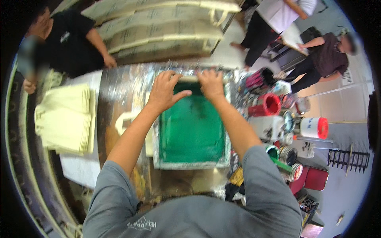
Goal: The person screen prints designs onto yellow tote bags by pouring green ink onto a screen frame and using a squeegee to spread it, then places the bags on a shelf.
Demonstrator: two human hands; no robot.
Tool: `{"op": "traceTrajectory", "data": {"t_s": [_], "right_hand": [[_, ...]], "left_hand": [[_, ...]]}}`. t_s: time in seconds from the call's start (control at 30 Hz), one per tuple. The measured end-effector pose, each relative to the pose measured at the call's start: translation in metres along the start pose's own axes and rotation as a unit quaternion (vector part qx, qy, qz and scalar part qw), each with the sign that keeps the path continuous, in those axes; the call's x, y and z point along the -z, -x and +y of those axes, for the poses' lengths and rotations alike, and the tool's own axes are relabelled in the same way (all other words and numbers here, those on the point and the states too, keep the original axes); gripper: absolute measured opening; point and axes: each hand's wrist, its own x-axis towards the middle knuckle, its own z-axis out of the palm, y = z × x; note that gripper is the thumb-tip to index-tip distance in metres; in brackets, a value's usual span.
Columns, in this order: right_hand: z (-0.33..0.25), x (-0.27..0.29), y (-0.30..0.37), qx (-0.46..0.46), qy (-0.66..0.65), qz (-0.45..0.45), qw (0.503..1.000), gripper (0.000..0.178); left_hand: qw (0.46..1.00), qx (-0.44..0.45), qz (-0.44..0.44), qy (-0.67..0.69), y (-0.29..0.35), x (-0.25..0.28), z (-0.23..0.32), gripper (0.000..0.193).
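Observation:
A screen-printing frame point(157, 152) with a green mesh lies flat on the worktable in front of me. Across its far end runs a squeegee point(188, 79), its pale bar showing between my hands. My left hand point(164, 90) grips the left part of the bar, with the thumb stretched out toward the middle. Around the right part my right hand point(212, 84) is closed, fingers over the far side. Dark ink smears mark the mesh near the squeegee. From under the frame's left side a cream fabric bag handle point(124, 121) sticks out.
Folded cream bags point(65, 119) are stacked at the left. Ink tubs crowd the right side, among them a red bucket point(264, 105) and a white jar with a red lid point(313, 127). A person in black point(75, 43) stands at the far left; others are at the far right.

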Motion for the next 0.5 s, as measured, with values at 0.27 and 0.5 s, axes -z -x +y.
{"op": "traceTrajectory", "data": {"t_s": [0.27, 0.5], "right_hand": [[0.039, 0.007, -0.001, 0.008, -0.032, -0.004, 0.999, 0.055], [0.028, 0.021, 0.004, -0.019, -0.006, -0.065, 0.998, 0.049]], "left_hand": [[0.984, 0.009, -0.156, -0.086, -0.048, -0.08, -0.047, 0.062], [0.988, 0.024, -0.12, -0.091, -0.025, -0.082, -0.044, 0.062]]}}
